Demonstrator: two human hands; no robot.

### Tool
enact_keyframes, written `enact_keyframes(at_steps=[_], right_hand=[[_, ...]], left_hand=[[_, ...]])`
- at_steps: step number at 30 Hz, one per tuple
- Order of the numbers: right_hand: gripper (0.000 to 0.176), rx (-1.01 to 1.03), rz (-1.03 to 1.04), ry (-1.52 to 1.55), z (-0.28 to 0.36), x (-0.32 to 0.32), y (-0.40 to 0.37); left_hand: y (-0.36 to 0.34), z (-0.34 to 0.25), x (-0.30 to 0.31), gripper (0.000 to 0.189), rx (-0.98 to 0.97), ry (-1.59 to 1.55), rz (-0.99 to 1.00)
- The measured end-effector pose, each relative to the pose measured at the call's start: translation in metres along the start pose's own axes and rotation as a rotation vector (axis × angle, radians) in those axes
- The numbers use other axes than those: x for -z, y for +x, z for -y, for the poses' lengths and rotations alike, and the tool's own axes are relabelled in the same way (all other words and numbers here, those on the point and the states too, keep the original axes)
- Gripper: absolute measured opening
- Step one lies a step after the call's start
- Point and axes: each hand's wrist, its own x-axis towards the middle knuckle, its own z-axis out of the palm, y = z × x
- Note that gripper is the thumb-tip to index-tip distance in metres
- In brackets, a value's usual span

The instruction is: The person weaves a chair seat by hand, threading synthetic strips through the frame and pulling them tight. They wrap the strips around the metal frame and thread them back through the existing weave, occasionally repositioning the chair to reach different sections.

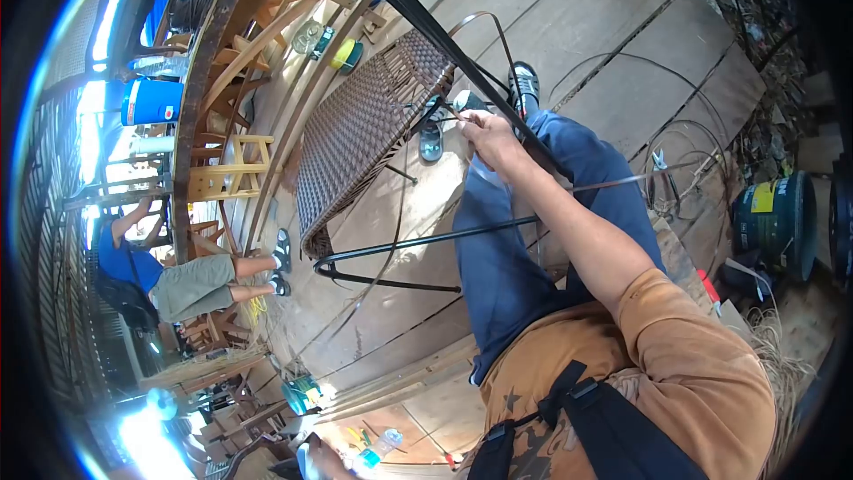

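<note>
My right hand (490, 140) is closed, thumb and fingers pinching a thin brown weaving strand (453, 112) at the corner of a woven panel. The dark brown woven panel (369, 129) belongs to a chair with a black metal frame (418, 238). A black frame bar (471, 71) slants past my right hand and over my leg. Loose strands hang from the panel's corner. A long flat strand (617, 182) runs out to the right from behind my forearm. My left hand does not show.
Pliers (659, 161) lie beside coiled strands to the right, near a dark green bucket (775, 224). Another person (195, 280) stands at the left by wooden furniture frames. A blue bucket (153, 101) sits beyond. A plastic bottle (382, 446) lies at the bottom.
</note>
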Motion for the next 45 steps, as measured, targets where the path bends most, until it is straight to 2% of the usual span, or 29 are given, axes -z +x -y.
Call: enact_keyframes(at_steps=[1, 2, 3, 4, 5, 6, 7, 8, 10, 13, 16, 19, 20, 23, 25, 28, 31, 35, 40, 43, 45], right_hand=[[0.015, 0.027, 0.025, -0.048, 0.000, 0.001, 0.003], [0.015, -0.016, 0.038, -0.053, -0.002, 0.002, 0.003], [0.016, -0.055, 0.049, -0.057, 0.007, 0.003, 0.000], [0.017, -0.092, 0.055, -0.061, 0.012, 0.004, -0.001], [0.017, -0.096, 0.049, -0.036, 0.013, 0.004, 0.000], [0.016, -0.104, 0.047, -0.011, 0.012, 0.002, 0.000], [0.016, -0.108, 0.044, 0.016, 0.011, 0.000, 0.001], [0.017, -0.112, 0.034, -0.025, 0.014, -0.001, 0.000], [0.019, -0.127, 0.012, -0.115, 0.021, -0.001, -0.004], [0.019, -0.096, 0.018, -0.066, 0.018, 0.000, -0.003], [0.018, -0.144, 0.006, 0.019, 0.023, -0.006, -0.005], [0.015, -0.107, -0.005, 0.143, 0.035, -0.030, -0.009], [0.016, -0.089, -0.007, 0.126, 0.037, -0.036, -0.011], [0.022, 0.103, -0.084, -0.216, 0.028, -0.041, -0.009], [0.026, 0.074, -0.080, -0.198, 0.027, -0.042, -0.013], [0.027, -0.065, -0.050, -0.015, 0.039, -0.047, -0.021], [0.020, -0.115, -0.018, 0.037, 0.037, -0.053, -0.020], [0.018, -0.024, -0.018, -0.003, 0.027, -0.049, -0.019], [0.027, 0.010, -0.002, -0.255, 0.043, -0.043, -0.024], [0.026, 0.028, 0.003, -0.270, 0.047, -0.044, -0.023], [0.026, 0.122, 0.007, -0.347, 0.037, -0.047, -0.018]], left_hand=[[0.006, -0.089, -0.042, 0.032, -0.137, 0.068, 0.082], [-0.012, -0.191, -0.091, 0.032, -0.246, -0.225, 0.031], [-0.015, -0.293, -0.116, 0.030, -0.313, -0.430, 0.285], [-0.012, -0.354, -0.157, 0.029, -0.456, -0.544, 0.407], [-0.025, -0.428, -0.177, 0.029, -0.428, -0.505, 0.483], [-0.023, -0.468, -0.214, 0.031, -0.633, -0.432, 0.512], [-0.025, -0.519, -0.226, 0.031, -0.330, -0.725, 0.808], [-0.017, -0.548, -0.251, 0.032, -0.329, -0.820, 0.834], [0.012, -0.585, -0.308, 0.029, -0.105, -1.387, 0.986], [0.027, -0.608, -0.321, 0.025, -0.039, -1.829, 0.955], [0.022, -0.615, -0.324, 0.012, 0.050, -1.805, 0.851], [0.026, -0.611, -0.335, 0.010, -0.013, -1.819, 0.845], [0.027, -0.613, -0.339, 0.011, -0.043, -1.842, 0.846], [0.022, -0.616, -0.344, 0.011, -0.055, -1.843, 0.841], [0.020, -0.612, -0.343, 0.011, -0.046, -1.837, 0.837], [0.020, -0.606, -0.340, 0.011, -0.035, -1.821, 0.825], [0.020, -0.598, -0.334, 0.011, -0.030, -1.803, 0.825], [0.017, -0.592, -0.331, 0.011, -0.026, -1.785, 0.833], [0.015, -0.606, -0.341, 0.011, -0.019, -1.801, 0.832], [0.007, -0.611, -0.352, 0.012, -0.015, -1.824, 0.813], [0.004, -0.614, -0.356, 0.012, -0.015, -1.840, 0.782]])
